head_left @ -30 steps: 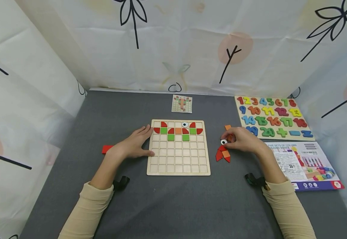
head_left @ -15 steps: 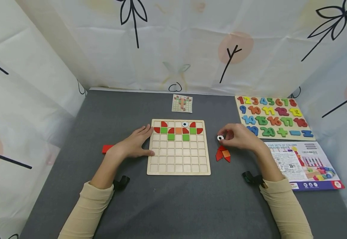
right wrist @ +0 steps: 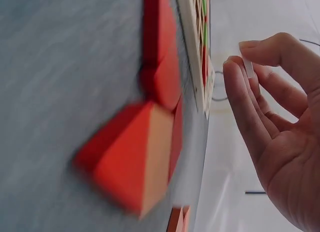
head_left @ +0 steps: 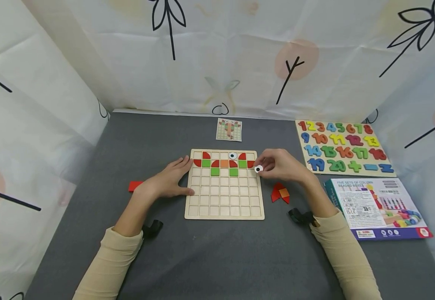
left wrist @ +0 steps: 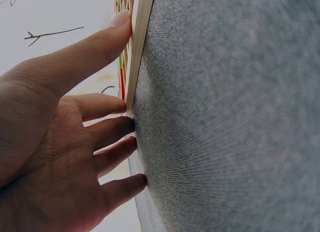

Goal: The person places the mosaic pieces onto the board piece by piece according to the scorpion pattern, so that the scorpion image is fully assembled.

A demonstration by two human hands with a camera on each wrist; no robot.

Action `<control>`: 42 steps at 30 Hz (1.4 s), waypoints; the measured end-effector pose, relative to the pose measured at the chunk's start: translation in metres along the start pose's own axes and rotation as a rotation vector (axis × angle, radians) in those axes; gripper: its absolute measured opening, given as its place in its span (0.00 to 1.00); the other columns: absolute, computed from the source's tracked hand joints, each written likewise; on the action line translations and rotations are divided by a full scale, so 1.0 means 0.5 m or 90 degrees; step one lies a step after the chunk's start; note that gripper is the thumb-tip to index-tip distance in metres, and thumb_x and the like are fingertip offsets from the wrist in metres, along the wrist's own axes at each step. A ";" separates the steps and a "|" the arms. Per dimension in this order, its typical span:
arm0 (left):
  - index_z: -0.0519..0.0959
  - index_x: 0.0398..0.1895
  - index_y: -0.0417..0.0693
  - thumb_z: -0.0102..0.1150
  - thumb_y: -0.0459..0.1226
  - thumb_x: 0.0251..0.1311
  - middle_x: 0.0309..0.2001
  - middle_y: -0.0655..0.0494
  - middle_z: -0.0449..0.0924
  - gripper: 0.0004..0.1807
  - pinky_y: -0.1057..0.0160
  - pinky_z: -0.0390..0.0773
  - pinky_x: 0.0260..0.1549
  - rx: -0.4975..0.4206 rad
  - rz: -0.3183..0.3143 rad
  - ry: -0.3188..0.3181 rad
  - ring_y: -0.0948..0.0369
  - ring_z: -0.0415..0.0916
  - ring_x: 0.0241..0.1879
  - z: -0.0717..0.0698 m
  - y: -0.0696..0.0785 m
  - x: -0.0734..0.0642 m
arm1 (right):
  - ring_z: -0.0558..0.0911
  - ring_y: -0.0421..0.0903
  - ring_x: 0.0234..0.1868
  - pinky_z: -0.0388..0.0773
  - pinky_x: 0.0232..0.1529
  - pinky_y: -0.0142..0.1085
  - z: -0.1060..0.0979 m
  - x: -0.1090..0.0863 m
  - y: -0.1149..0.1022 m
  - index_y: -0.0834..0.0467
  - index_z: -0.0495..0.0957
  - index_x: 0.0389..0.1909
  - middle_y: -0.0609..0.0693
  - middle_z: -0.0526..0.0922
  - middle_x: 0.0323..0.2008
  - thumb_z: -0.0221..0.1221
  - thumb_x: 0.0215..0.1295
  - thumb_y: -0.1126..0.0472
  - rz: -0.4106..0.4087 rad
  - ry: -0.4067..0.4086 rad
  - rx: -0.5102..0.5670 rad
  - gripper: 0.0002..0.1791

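Observation:
My left hand rests against the left edge of a wooden grid board. In the left wrist view its thumb touches the rim and the fingers are spread, nearly straight. Between thumb and fingers, my right hand pinches a white eye tile with a black pupil, over the board's right edge. The right wrist view shows this tile edge-on. Red, green and orange tiles fill parts of the board's upper rows. A second eye tile lies in the top row.
Several loose red and orange pieces lie right of the board, and a red piece left of it. Behind stands a small pattern card flat on the table. A number puzzle and a box occupy the right side.
My right hand has picked up the eye tile from beside the loose pieces and carried it left to the board's right edge. The left hand has stayed in place.

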State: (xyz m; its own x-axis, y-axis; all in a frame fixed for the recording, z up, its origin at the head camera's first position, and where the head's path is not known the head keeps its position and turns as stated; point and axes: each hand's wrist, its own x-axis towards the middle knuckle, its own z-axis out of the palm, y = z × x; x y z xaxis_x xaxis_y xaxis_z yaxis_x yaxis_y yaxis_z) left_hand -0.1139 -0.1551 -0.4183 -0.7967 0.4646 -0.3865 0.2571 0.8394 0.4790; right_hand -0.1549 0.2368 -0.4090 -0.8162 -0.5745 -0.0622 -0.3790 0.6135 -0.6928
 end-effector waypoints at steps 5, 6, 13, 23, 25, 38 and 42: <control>0.47 0.89 0.39 0.74 0.52 0.68 0.90 0.38 0.40 0.60 0.36 0.50 0.86 -0.001 -0.002 0.001 0.38 0.37 0.90 0.000 0.001 -0.001 | 0.90 0.46 0.43 0.92 0.49 0.40 0.007 0.039 -0.017 0.61 0.90 0.49 0.55 0.90 0.48 0.73 0.65 0.69 -0.031 -0.015 0.017 0.12; 0.47 0.89 0.39 0.74 0.52 0.68 0.90 0.38 0.40 0.59 0.36 0.50 0.86 -0.002 -0.002 0.001 0.38 0.37 0.90 0.001 0.001 -0.001 | 0.90 0.47 0.44 0.92 0.49 0.42 0.008 0.047 -0.022 0.61 0.90 0.50 0.55 0.90 0.49 0.73 0.65 0.69 -0.037 -0.015 0.018 0.13; 0.46 0.89 0.39 0.73 0.51 0.69 0.90 0.38 0.39 0.59 0.36 0.49 0.86 -0.006 -0.003 -0.002 0.38 0.36 0.90 -0.001 0.003 -0.003 | 0.93 0.53 0.46 0.91 0.53 0.49 0.022 0.114 -0.050 0.60 0.91 0.48 0.57 0.92 0.50 0.72 0.67 0.70 -0.065 -0.024 0.012 0.11; 0.46 0.89 0.38 0.73 0.52 0.68 0.90 0.38 0.39 0.60 0.35 0.50 0.86 -0.005 -0.003 0.000 0.37 0.37 0.90 0.000 0.000 0.000 | 0.94 0.51 0.45 0.91 0.51 0.43 0.057 0.218 -0.074 0.61 0.92 0.47 0.57 0.94 0.46 0.70 0.69 0.69 -0.084 -0.065 -0.014 0.08; 0.46 0.89 0.39 0.73 0.52 0.69 0.90 0.38 0.38 0.59 0.35 0.49 0.86 -0.008 -0.004 -0.001 0.38 0.36 0.90 0.001 -0.002 0.002 | 0.94 0.50 0.46 0.91 0.52 0.43 0.063 0.233 -0.078 0.61 0.91 0.48 0.57 0.94 0.46 0.69 0.70 0.68 -0.078 -0.079 -0.018 0.09; 0.45 0.89 0.40 0.73 0.52 0.68 0.90 0.40 0.37 0.60 0.35 0.50 0.86 -0.010 -0.012 -0.005 0.39 0.36 0.90 0.002 -0.001 0.003 | 0.93 0.50 0.45 0.89 0.52 0.42 0.071 0.275 -0.093 0.64 0.91 0.49 0.58 0.95 0.45 0.62 0.73 0.71 -0.071 -0.138 -0.029 0.12; 0.45 0.89 0.40 0.73 0.52 0.68 0.90 0.39 0.38 0.60 0.35 0.50 0.86 -0.010 -0.010 -0.003 0.38 0.36 0.90 0.003 -0.002 0.003 | 0.92 0.48 0.43 0.89 0.49 0.41 0.075 0.276 -0.095 0.64 0.92 0.48 0.57 0.94 0.44 0.62 0.71 0.71 -0.081 -0.136 -0.041 0.12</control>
State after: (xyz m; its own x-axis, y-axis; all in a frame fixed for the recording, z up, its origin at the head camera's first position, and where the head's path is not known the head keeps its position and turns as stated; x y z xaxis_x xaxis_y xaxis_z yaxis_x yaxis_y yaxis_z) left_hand -0.1147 -0.1548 -0.4206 -0.7984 0.4525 -0.3972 0.2363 0.8422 0.4846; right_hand -0.2331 0.1081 -0.4119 -0.6520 -0.7466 -0.1324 -0.5050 0.5579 -0.6586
